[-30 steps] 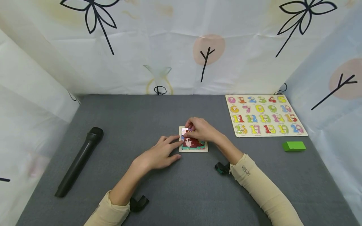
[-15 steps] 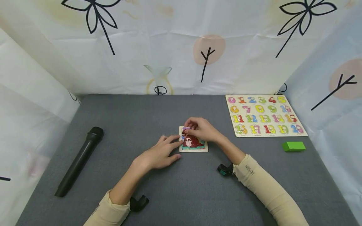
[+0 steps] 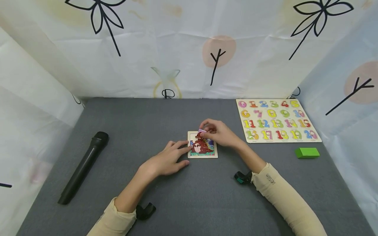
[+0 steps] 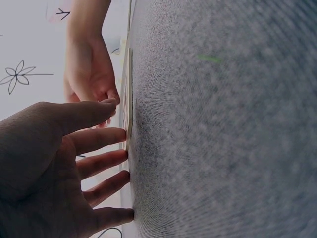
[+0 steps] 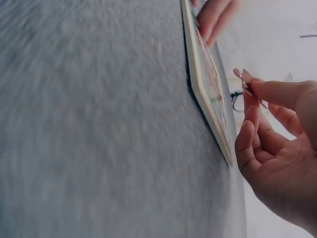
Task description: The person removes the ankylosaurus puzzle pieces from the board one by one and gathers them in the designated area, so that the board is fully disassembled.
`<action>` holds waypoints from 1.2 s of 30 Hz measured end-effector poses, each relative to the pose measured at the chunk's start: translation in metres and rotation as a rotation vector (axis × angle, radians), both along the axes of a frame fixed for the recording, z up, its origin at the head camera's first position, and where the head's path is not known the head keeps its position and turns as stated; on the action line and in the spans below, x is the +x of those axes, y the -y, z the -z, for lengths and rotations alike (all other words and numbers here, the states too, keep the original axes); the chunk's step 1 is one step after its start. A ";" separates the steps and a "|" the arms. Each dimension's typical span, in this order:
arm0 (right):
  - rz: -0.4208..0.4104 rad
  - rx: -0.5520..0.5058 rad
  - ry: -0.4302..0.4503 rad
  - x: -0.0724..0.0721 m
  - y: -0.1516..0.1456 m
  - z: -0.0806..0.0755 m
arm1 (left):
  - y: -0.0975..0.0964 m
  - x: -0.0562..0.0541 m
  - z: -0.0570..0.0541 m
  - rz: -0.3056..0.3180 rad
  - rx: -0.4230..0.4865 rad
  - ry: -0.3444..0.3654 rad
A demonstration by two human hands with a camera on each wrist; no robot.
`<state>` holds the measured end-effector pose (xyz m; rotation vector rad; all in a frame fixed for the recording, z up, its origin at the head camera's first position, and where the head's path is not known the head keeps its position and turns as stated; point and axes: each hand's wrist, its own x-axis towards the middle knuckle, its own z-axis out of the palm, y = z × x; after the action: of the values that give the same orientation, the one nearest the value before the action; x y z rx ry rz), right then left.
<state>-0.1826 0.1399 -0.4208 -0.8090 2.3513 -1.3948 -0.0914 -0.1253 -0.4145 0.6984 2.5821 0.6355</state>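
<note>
A small jigsaw puzzle board (image 3: 203, 157) with a pale frame lies flat at the middle of the table, showing a red-brown animal on a colourful ground. Its upper left part shows a pale bare patch. My left hand (image 3: 166, 160) is spread, fingertips at the board's left edge; in the left wrist view its fingers (image 4: 104, 163) look nearly straight. Thumb and index finger of my right hand (image 3: 220, 132) pinch a thin jigsaw puzzle piece (image 5: 246, 83) with purple on it. The right wrist view shows that piece held clear above the board.
A black microphone (image 3: 84, 167) lies at the left. Toward the back right is a number puzzle board (image 3: 282, 142), with a green block (image 3: 307, 152) in front of it. White patterned cloth (image 3: 133, 65) walls the back and sides of the grey table (image 3: 189, 203).
My right hand has drawn back to the right and upward with the puzzle piece, which was over the board's upper left part before. The left hand has stayed in place.
</note>
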 end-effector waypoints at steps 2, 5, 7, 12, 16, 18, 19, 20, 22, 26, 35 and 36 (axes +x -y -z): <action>0.003 0.005 -0.001 -0.001 -0.007 0.000 | 0.001 -0.001 0.002 0.000 0.011 -0.001; 0.017 0.019 -0.005 -0.002 -0.019 -0.001 | 0.004 -0.004 0.016 0.021 0.015 -0.043; 0.035 0.033 -0.008 -0.003 -0.026 -0.001 | 0.003 -0.002 0.009 0.013 0.019 -0.019; 0.081 0.052 0.004 -0.006 -0.043 -0.001 | -0.002 0.002 -0.010 -0.008 0.005 0.019; 0.117 0.080 0.014 -0.009 -0.054 0.001 | -0.003 0.004 -0.013 -0.009 -0.008 0.011; 0.129 0.101 0.013 -0.010 -0.058 0.001 | -0.003 0.004 -0.012 -0.009 -0.008 0.008; 0.131 0.112 0.009 -0.011 -0.060 0.001 | -0.003 0.004 -0.012 -0.009 -0.006 0.008; 0.129 0.121 0.003 -0.011 -0.062 0.001 | -0.002 0.004 -0.012 -0.008 -0.005 0.008; 0.123 0.135 -0.011 -0.011 -0.064 0.002 | -0.002 0.005 -0.012 -0.006 -0.003 0.006; 0.106 0.143 -0.024 -0.013 -0.065 0.003 | -0.002 0.005 -0.012 -0.004 -0.001 0.005; 0.103 0.179 -0.061 -0.014 -0.066 0.007 | -0.003 0.005 -0.010 -0.001 0.004 0.004; 0.103 0.187 -0.067 -0.014 -0.065 0.008 | -0.003 0.005 -0.010 -0.001 0.004 0.005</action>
<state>-0.1967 0.2053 -0.4284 -0.7012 2.5614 -1.1793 -0.0860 -0.1227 -0.4042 0.6961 2.5771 0.6418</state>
